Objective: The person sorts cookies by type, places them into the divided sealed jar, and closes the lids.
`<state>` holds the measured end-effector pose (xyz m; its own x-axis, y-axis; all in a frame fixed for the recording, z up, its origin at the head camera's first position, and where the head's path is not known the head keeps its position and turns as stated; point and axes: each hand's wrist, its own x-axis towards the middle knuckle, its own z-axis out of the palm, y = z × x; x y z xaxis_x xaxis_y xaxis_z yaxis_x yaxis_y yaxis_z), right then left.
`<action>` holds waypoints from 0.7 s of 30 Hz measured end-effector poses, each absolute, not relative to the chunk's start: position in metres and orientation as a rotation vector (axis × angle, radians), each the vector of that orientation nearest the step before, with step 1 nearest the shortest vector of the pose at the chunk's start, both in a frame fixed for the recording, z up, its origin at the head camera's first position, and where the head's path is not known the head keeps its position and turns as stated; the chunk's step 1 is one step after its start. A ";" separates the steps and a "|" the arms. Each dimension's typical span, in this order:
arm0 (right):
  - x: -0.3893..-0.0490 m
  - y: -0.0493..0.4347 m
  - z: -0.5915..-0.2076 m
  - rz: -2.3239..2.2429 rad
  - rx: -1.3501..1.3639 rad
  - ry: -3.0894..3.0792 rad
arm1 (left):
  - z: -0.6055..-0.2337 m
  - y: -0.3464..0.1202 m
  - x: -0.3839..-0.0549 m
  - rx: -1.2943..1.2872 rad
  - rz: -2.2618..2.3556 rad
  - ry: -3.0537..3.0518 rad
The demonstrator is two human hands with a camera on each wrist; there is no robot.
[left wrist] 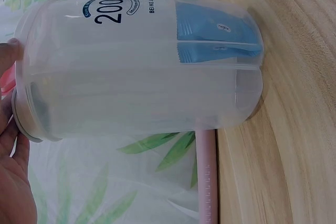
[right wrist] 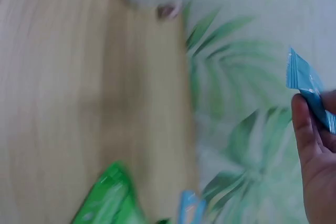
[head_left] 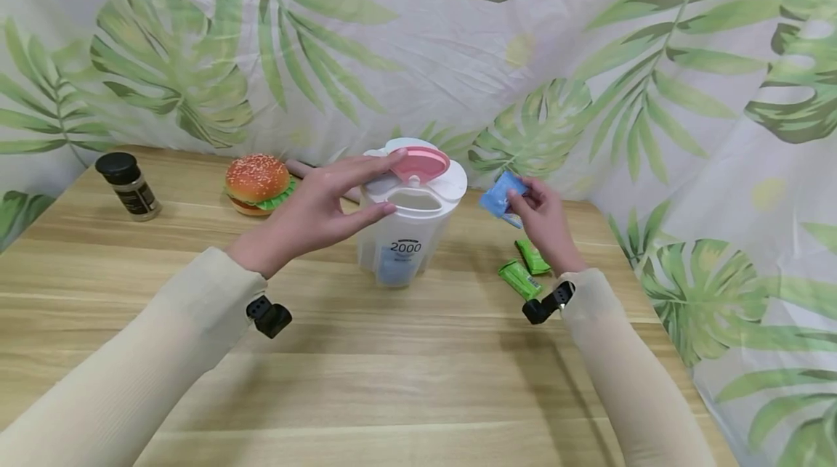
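Observation:
A clear storage container (head_left: 412,264) marked 2000 stands upright at the middle of the table, its pink flap (head_left: 423,162) raised from the white lid (head_left: 451,180). Blue packets (left wrist: 215,27) lie inside at the bottom. My left hand (head_left: 314,209) holds the lid at its left side, the index finger by the flap and the thumb at the front of the opening. To the right of the container, my right hand (head_left: 546,216) pinches a blue packet (head_left: 500,195) in the air. Two green packets (head_left: 519,278) lie on the table below that hand.
A burger (head_left: 258,184) and a black-capped seasoning jar (head_left: 131,187) stand at the back left of the table. Behind the container lies a pink rod (left wrist: 207,177) with scale marks. Another blue packet (right wrist: 190,208) lies near the green ones. A leaf-patterned cloth (head_left: 458,53) hangs behind.

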<state>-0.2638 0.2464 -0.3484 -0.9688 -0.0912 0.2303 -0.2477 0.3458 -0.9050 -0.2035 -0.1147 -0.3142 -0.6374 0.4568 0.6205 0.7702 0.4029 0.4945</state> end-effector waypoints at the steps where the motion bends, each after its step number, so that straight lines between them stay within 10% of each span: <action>1: -0.261 0.244 -0.343 1.700 0.332 -2.419 | -0.314 -0.115 -0.204 -1.053 -1.109 -2.276; 21: -0.205 0.164 -0.276 1.573 0.863 -2.015 | -0.316 -0.113 -0.203 -1.040 -1.136 -2.275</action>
